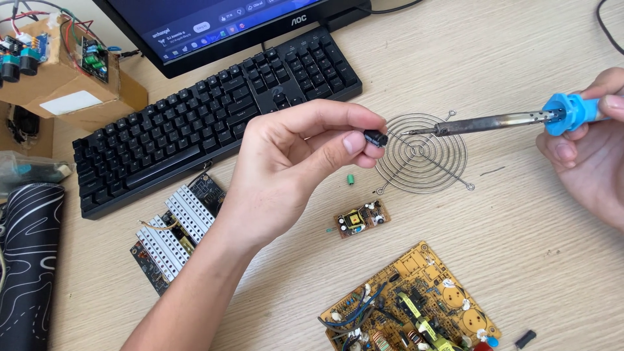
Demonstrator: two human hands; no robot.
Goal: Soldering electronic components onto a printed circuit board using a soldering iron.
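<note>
My left hand (296, 162) pinches a small black cylindrical capacitor (375, 138) between thumb and fingers, held above the desk. My right hand (588, 149) grips the blue handle of a soldering iron (500, 121), whose metal tip points left and nearly touches the capacitor. Under the tip lies a round wire fan guard (422, 156). A small yellow-brown circuit board (362, 218) lies below my left hand, beside a tiny green part (350, 179). A larger yellow circuit board (409, 305) sits at the bottom.
A black keyboard (208, 117) and a monitor (214, 26) stand at the back. A board with white heat-sink fins (175, 231) lies left of my arm. A cardboard box with electronics (58, 71) is at top left, a patterned black mat (26, 260) at the left edge.
</note>
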